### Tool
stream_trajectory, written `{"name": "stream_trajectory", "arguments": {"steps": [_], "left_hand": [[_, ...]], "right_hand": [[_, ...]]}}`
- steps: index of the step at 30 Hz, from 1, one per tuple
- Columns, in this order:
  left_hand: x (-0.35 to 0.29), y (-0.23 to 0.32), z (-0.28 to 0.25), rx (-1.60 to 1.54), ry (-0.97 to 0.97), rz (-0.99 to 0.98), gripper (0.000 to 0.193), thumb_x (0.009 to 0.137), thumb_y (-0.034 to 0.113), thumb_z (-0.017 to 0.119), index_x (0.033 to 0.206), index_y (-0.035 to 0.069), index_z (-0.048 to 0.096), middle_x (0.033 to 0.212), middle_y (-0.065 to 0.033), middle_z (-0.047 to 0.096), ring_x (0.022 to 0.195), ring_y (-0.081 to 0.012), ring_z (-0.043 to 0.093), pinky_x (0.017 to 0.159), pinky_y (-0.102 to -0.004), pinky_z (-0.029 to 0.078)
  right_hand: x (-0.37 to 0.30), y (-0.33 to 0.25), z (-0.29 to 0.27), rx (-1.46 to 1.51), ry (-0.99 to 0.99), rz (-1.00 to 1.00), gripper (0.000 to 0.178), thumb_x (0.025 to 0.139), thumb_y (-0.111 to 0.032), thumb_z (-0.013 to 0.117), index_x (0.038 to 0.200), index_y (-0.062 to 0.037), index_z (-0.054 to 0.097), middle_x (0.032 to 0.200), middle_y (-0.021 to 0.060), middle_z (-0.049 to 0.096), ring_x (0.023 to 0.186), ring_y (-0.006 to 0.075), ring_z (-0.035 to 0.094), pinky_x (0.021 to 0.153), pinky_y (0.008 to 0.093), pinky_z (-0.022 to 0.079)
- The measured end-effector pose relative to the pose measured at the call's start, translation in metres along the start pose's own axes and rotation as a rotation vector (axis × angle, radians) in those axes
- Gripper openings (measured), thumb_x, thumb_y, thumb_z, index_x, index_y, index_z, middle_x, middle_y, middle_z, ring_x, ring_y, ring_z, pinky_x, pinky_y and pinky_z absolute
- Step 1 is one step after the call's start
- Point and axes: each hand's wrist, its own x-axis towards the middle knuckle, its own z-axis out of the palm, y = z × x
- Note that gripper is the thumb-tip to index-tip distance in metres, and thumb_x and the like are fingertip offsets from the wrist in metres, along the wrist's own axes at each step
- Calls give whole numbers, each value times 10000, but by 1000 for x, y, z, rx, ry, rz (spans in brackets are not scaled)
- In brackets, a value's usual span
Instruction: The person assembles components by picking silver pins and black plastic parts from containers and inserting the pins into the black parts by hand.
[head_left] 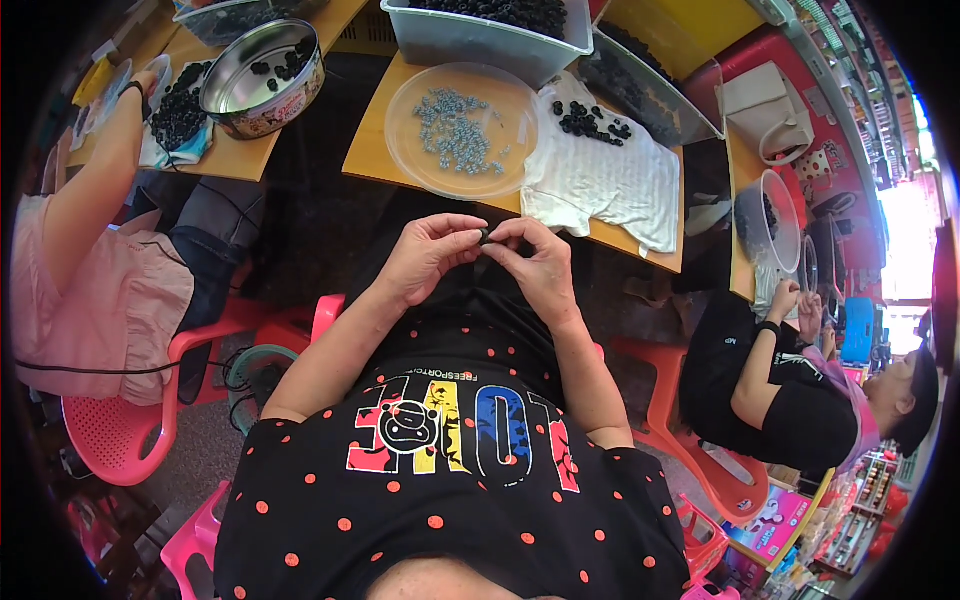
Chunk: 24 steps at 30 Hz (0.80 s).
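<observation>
In front of my chest, just off the table's near edge, both hands meet with fingertips pinched together. Between them is a small black part (485,237), mostly hidden by the fingers. My left hand (438,252) grips it from one side, and my right hand (538,265) from the other. Beyond them a round clear plastic lid (402,130) lies on the table, with many small silvery metal pieces (458,130) spread on it. To its right, a white cloth (600,185) drapes over the edge and bears a cluster of black knob-like parts (590,122).
A clear tub (490,45) full of black parts stands behind the lid, with another clear bin (630,95) at its right. On the left table, beside a seated person (110,290), is a round tin (260,100). Another person (790,400) works at the right. Pink chairs (120,435) stand around.
</observation>
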Motion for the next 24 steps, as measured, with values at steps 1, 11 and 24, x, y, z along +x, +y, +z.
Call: {"name": "stream_trajectory", "arguments": {"steps": [1, 11, 24], "left_hand": [[0, 0, -1, 11, -7, -19, 175, 857, 56, 632, 1028, 30, 651, 906, -49, 659, 797, -118, 624, 744, -251, 526], [11, 1, -22, -97, -267, -198, 396, 810, 17, 663, 1152, 58, 469, 1002, -75, 613, 861, -152, 629, 742, -264, 533], [6, 1, -12, -92, -177, -187, 367, 795, 39, 694, 1120, 49, 524, 944, -41, 613, 802, -123, 612, 726, -253, 526]], "right_hand": [[0, -3, 0, 60, -33, 118, 170, 713, 9, 741, 851, -9, 644, 801, 16, 619, 688, 70, 544, 615, 209, 456], [0, 15, 2, 585, -308, 337, 250, 765, 16, 694, 1012, 24, 657, 962, 63, 632, 884, 120, 595, 785, 244, 488], [3, 9, -8, 438, -321, 289, 311, 780, -15, 683, 1087, 0, 637, 1075, 43, 624, 892, 90, 569, 784, 213, 465]]}}
